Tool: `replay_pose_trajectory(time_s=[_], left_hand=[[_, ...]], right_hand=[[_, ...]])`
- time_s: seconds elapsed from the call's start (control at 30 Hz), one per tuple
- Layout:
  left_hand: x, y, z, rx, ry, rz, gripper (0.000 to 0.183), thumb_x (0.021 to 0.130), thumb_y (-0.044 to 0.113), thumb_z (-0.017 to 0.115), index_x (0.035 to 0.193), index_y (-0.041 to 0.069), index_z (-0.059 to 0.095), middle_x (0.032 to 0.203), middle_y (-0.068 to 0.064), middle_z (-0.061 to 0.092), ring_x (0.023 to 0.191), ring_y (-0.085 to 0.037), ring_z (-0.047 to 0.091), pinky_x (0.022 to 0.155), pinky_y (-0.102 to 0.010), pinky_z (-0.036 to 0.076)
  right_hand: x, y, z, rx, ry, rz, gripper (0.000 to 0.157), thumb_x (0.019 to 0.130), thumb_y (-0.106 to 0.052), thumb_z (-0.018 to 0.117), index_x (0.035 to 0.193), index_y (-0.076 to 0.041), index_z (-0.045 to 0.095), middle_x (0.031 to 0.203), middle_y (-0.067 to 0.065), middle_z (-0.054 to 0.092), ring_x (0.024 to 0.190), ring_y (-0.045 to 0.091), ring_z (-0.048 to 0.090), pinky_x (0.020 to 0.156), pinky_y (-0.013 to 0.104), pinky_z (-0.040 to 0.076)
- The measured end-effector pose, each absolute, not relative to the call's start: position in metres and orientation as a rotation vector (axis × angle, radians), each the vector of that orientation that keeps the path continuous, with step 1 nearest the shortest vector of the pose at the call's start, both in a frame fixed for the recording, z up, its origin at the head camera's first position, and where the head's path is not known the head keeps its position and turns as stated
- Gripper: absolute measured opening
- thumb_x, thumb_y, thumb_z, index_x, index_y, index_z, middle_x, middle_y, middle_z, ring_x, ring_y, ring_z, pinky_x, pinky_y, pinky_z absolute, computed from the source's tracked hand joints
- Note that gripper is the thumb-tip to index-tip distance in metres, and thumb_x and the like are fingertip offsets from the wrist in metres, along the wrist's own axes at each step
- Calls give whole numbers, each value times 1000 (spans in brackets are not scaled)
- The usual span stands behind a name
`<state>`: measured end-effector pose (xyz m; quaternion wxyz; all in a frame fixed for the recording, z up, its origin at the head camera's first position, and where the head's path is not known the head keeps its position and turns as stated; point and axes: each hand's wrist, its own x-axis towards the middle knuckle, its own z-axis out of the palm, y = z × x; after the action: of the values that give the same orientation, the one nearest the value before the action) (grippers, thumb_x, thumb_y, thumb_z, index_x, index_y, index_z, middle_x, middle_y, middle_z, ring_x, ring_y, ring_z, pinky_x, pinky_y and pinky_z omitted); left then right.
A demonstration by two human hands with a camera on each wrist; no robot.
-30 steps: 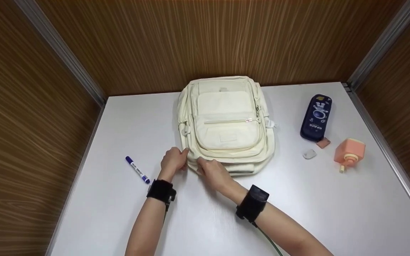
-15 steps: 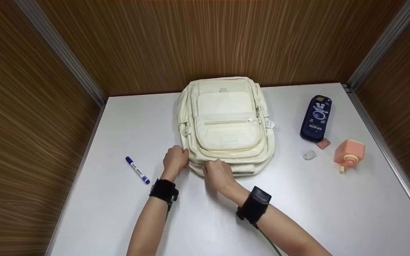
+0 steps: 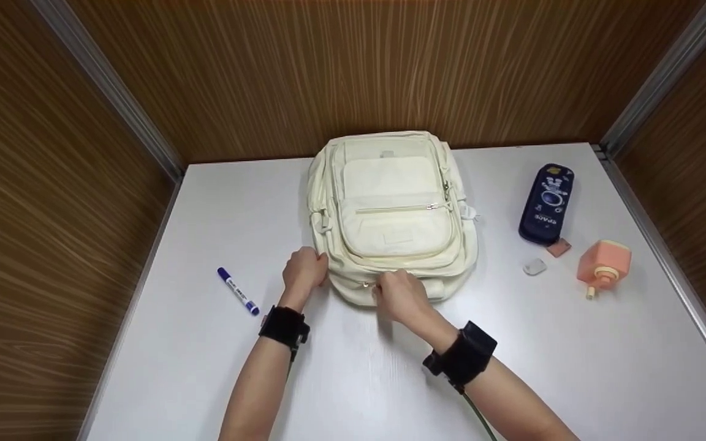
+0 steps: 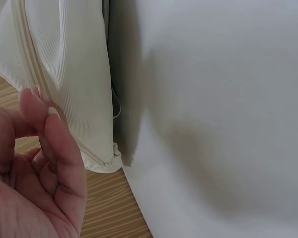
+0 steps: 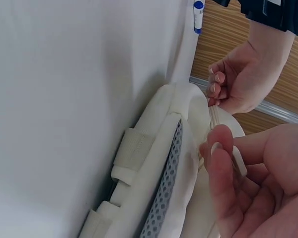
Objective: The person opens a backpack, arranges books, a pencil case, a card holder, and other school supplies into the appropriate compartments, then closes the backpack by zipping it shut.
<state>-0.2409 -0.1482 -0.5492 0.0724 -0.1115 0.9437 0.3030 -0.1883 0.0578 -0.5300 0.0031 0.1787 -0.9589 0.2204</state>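
A cream backpack (image 3: 397,226) lies front side up on the white table (image 3: 353,392). At its lower left corner my left hand (image 3: 305,268) pinches the bag's edge between thumb and index finger, right at the end of the zipper (image 4: 31,54). My right hand (image 3: 403,295) is at the lower edge and pinches a cream zipper pull (image 5: 240,161), its fingers curled. A short metal zipper slider (image 3: 366,284) shows just left of that hand. Grey mesh (image 5: 161,198) and strap webbing (image 5: 134,151) appear on the bag's underside in the right wrist view.
Left of the hands lies a blue and white marker (image 3: 238,291). On the right are a dark blue pencil case (image 3: 546,205), a small pink piece (image 3: 559,247), a small white piece (image 3: 535,266) and a pink pump bottle (image 3: 604,264). Wood-grain walls (image 3: 353,73) enclose the table.
My right hand has moved right along the backpack's lower edge, from near the left corner toward the middle. My left hand stays at the corner, shifted only slightly.
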Motion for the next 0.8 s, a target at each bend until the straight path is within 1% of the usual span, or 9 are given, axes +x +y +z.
replay_pose_trajectory(time_s=[0.07,0.17,0.27,0.37,0.5,0.63,0.7,0.8], left_hand=[[-241,-147,-548,-337,2840,919,36,94,25,53,60,12,56,54,-3,58,55,-24,59,53,-37,42],[-241,-146,-547,-352,2842,949,34,93,23,53,61,12,57,50,-1,58,52,-23,58,51,-36,41],[-241,-147,-546,-360,2850,965,33,92,21,52,62,11,59,49,0,58,52,-23,58,51,-36,42],[-243,-151,-546,-377,2882,951,34,93,22,51,62,10,59,53,-2,59,55,-24,59,52,-37,43],[-247,-157,-549,-399,2930,925,36,94,25,51,63,9,58,63,-7,61,61,-27,61,56,-42,47],[-247,-160,-550,-384,2916,906,37,95,26,52,64,9,59,68,-10,63,63,-27,61,56,-42,47],[-247,-162,-551,-377,2896,889,37,95,27,52,64,9,60,68,-10,63,62,-27,61,55,-41,46],[-247,-164,-552,-369,2873,870,39,96,28,51,64,9,60,67,-9,62,61,-26,61,53,-39,44]], right_hand=[[-188,60,-527,552,-3023,691,48,84,-5,69,50,-19,37,47,-7,36,48,14,37,45,35,38],[-188,64,-523,554,-3050,678,48,84,-5,66,49,-18,36,47,-6,36,48,14,37,44,34,37],[-189,68,-517,546,-3062,642,43,81,-3,63,48,-17,39,48,-3,42,48,15,39,43,35,38],[-191,78,-511,506,-3079,608,37,76,0,62,47,-15,44,50,0,48,48,16,40,42,35,38],[-191,98,-505,476,-3107,631,35,71,3,60,47,-16,44,46,-4,41,46,15,35,41,31,31],[-191,114,-504,489,-3117,657,36,72,3,59,48,-18,41,45,-9,33,45,12,32,42,29,26],[-191,120,-504,476,-3134,661,37,74,2,59,48,-18,42,44,-9,35,43,11,35,42,29,26],[-193,131,-502,427,-3195,670,36,77,1,59,49,-17,45,43,-8,42,41,10,45,41,28,29]])
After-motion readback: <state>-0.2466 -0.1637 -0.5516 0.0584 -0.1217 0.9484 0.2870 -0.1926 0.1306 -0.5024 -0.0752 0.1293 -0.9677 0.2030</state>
